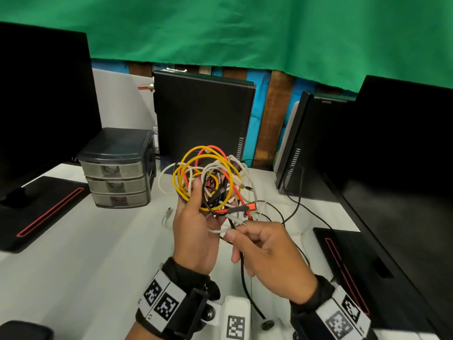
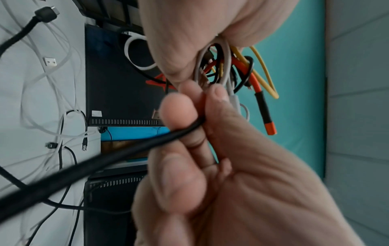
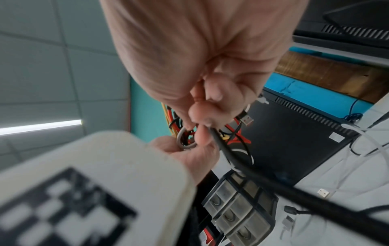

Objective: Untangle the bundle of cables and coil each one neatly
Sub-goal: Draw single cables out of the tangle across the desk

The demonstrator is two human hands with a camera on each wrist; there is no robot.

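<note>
Right hand [image 1: 267, 249]: nearest; thumb and forefinger pinch the black cable [image 1: 242, 271] just below the bundle, its tail hanging to the counter [image 1: 85, 241].
Left hand [image 1: 193, 227]: fingers curled round the bundle [image 1: 210, 180], held up above the counter.
Step, as I judge: draw the black cable out slowly, left hand easing its hold, so loops feed free rather than cinch.
Beyond: drawers [image 1: 117, 173], loose white cables [image 1: 269, 204].
</note>
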